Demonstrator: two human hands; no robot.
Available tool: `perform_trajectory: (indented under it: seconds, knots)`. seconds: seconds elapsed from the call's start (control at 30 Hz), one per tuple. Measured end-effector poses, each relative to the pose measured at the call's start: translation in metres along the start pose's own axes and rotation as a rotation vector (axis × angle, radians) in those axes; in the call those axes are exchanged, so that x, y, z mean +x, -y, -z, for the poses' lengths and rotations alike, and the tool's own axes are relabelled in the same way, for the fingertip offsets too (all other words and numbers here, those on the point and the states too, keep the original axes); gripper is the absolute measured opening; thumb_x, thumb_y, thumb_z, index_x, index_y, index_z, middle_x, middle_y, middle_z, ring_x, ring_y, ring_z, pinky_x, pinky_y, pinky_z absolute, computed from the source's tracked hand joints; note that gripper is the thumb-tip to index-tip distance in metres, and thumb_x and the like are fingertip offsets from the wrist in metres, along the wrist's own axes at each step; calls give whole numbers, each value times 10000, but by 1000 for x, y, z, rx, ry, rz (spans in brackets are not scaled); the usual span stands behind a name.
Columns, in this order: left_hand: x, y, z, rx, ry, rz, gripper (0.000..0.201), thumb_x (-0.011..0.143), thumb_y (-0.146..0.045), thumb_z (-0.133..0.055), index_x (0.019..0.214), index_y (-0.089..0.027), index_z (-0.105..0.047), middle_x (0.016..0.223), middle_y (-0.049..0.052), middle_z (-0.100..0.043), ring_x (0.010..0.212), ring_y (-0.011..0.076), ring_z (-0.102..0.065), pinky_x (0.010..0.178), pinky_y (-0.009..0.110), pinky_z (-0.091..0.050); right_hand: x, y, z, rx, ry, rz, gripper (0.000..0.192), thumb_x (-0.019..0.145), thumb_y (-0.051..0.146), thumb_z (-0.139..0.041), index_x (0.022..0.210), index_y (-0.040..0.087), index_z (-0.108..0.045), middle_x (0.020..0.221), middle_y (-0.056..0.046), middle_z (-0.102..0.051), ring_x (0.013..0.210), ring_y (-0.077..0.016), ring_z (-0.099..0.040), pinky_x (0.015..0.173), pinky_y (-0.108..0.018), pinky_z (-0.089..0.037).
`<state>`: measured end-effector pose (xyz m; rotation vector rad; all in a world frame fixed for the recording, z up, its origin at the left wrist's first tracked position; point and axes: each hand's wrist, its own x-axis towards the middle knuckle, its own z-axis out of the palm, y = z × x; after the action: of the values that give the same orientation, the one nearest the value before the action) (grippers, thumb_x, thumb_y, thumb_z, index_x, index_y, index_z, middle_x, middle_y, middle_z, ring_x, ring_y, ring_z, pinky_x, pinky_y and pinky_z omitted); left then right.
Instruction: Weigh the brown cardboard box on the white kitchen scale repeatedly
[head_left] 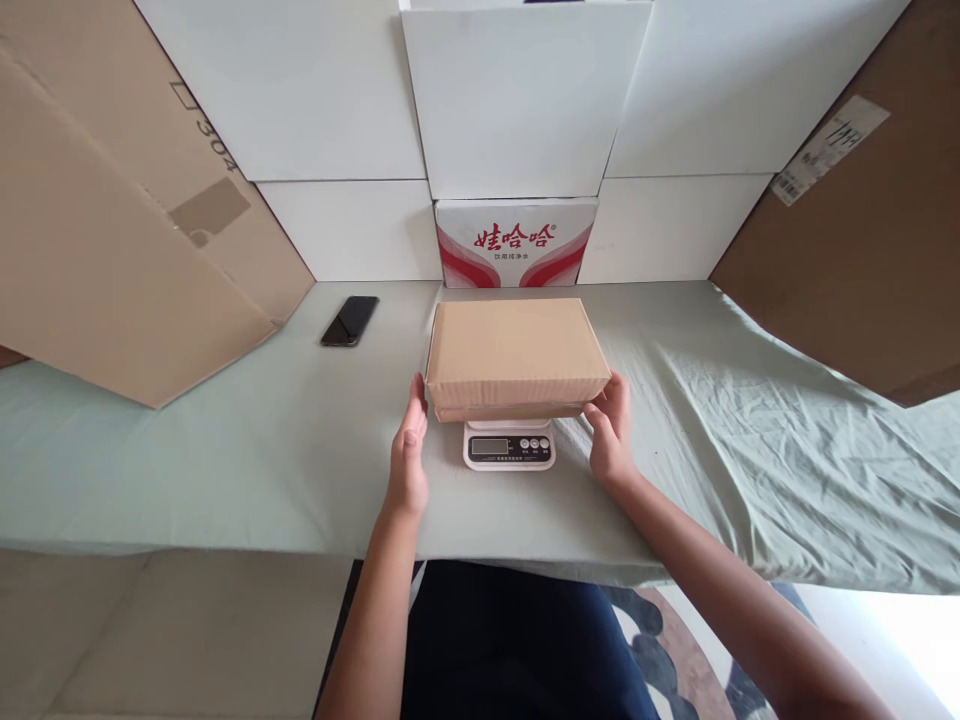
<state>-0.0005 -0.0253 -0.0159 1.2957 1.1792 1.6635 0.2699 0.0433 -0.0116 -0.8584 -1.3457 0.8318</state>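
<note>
On a table draped in pale green cloth (225, 470), a plain brown rectangular cardboard box (516, 355) sits atop a small white digital scale (510, 446). The left hand (409, 455) and right hand (611, 432), both open, flank its near corners, fingertips touching.

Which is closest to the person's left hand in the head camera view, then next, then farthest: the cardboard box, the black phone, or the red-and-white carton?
From the left hand:
1. Cardboard box, beside its fingertips, on the kitchen scale.
2. Black phone, farther back and left, on the cloth.
3. Red-and-white carton, at the back wall.
</note>
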Motion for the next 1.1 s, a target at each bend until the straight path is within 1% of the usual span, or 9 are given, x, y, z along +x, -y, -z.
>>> perform_trajectory:
  seconds: [0.2,0.33,0.43,0.53,0.63,0.73,0.87,1.0,1.1]
  knots:
    - [1,0,0,3,17,3,822,972,-776,-327,1653,-315,-324,1763,25,-273,1644,287,-230,1351,453,-207,1,1,0,-10,-1,-17,447,942,489,-609,1353,332,-531,1371,-71,-604,1224,-286,-603,1009,-499,-543]
    - [1,1,0,16,45,8,870,956,-792,-346,1658,-279,-322,1756,69,-289,1636,308,-248,1345,471,-220,0,3,0,-58,27,10,486,957,522,-587,1393,326,-499,1403,-82,-577,1281,-302,-573,1068,-522,-510]
    - [1,1,-1,39,70,20,877,954,-790,-361,1641,-244,-372,1736,109,-339,1625,334,-277,1339,505,-228,-1,8,-4,-146,90,9,541,939,559,-610,1398,293,-501,1369,-107,-576,1229,-315,-579,1076,-544,-494]
    - [3,-1,-1,45,75,44,872,944,-791,-386,1603,-224,-446,1704,128,-404,1609,356,-315,1330,535,-250,0,14,-10,-160,95,-11,584,921,570,-633,1410,286,-486,1322,-117,-591,1159,-316,-593,1030,-552,-526]
    - [11,-5,-1,10,66,75,883,917,-820,-402,1561,-225,-510,1685,134,-438,1603,366,-325,1326,538,-263,10,20,-14,-106,73,2,643,900,564,-656,1456,324,-438,1398,-111,-580,1281,-343,-568,1074,-568,-523]
    - [34,-15,-3,-28,83,79,912,887,-843,-436,1537,-211,-534,1666,153,-463,1595,372,-342,1318,542,-278,32,23,-17,-79,71,38,628,887,552,-652,1443,343,-448,1479,-93,-549,1376,-352,-530,1137,-575,-498]
    - [92,-20,-13,-47,107,18,843,868,-833,-509,1474,-253,-586,1636,114,-517,1594,348,-357,1315,503,-286,75,11,-27,-72,15,94,607,891,478,-584,1458,329,-430,1513,-82,-521,1434,-336,-483,1213,-581,-435]
    - [145,6,-30,-100,43,24,846,822,-896,-487,1384,-279,-629,1608,102,-551,1568,326,-416,1305,484,-301,110,-22,-42,-36,-24,85,669,856,449,-584,1488,355,-383,1563,-59,-489,1484,-298,-422,1284,-577,-345]
    - [159,37,-39,-117,-12,101,879,822,-910,-450,1399,-265,-605,1622,121,-530,1566,310,-422,1306,478,-295,120,-47,-48,-25,-36,48,715,831,446,-606,1499,332,-379,1594,-57,-472,1508,-294,-385,1322,-583,-262]
